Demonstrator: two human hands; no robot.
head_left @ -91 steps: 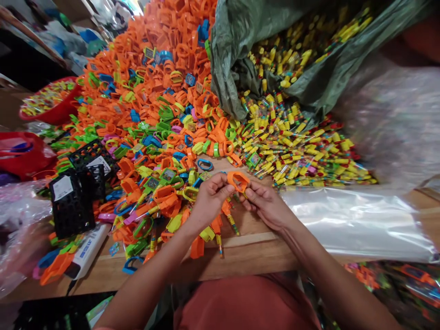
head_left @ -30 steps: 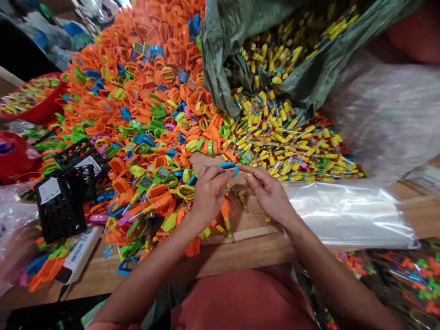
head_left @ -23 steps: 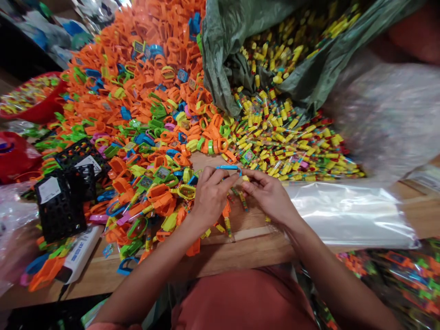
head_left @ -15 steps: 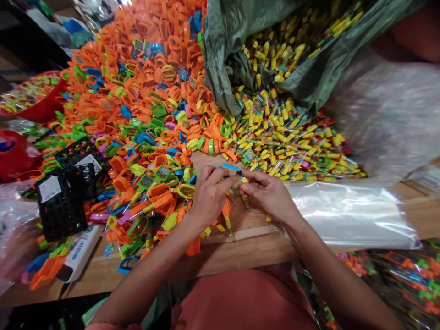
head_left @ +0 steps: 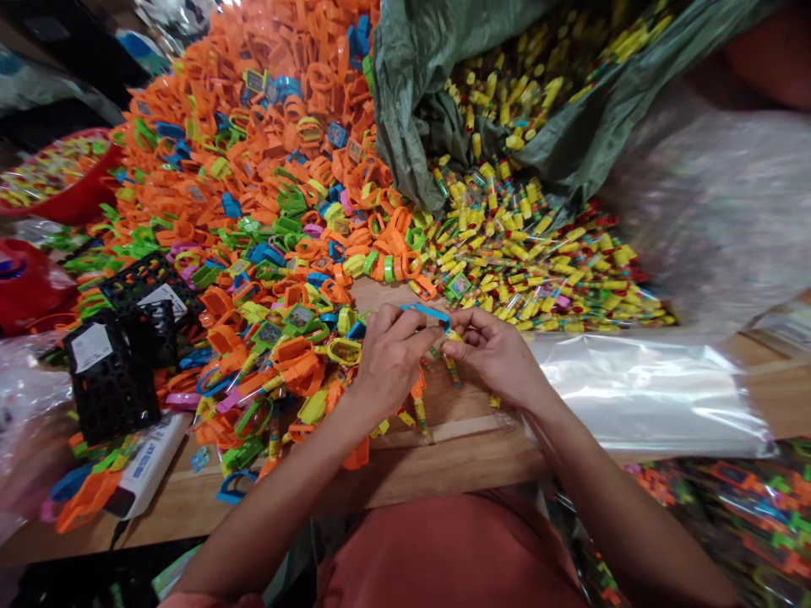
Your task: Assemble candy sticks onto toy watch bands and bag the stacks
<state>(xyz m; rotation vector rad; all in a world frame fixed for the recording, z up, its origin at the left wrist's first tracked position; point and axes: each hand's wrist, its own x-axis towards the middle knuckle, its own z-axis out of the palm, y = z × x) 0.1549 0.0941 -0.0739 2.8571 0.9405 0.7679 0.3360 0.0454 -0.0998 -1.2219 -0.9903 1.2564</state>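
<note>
Both hands meet over the wooden table (head_left: 469, 464). My left hand (head_left: 394, 353) has its fingers closed on a blue plastic band (head_left: 426, 312). At the band's right end, my right hand (head_left: 491, 350) pinches it, with a small yellow-capped tube (head_left: 452, 370) hanging just below the fingertips. Whether that tube is held or lies on the table is hard to tell. Left of the hands spreads a heap of plastic watch-like bands (head_left: 297, 363), mostly orange. Beyond my right hand lies a pile of yellow-capped tubes (head_left: 538, 270).
A green sack (head_left: 411, 110) opens over the tubes. Clear plastic bags (head_left: 639, 393) lie flat at the right. Black perforated trays (head_left: 111, 380) and a white power strip (head_left: 152, 464) are at the left. A red basin (head_left: 69, 198) stands farther back.
The blue band has shifted slightly right and tilts down more at its right end. The fingers of my right hand have moved a little around it. Both arms stay nearly in place.
</note>
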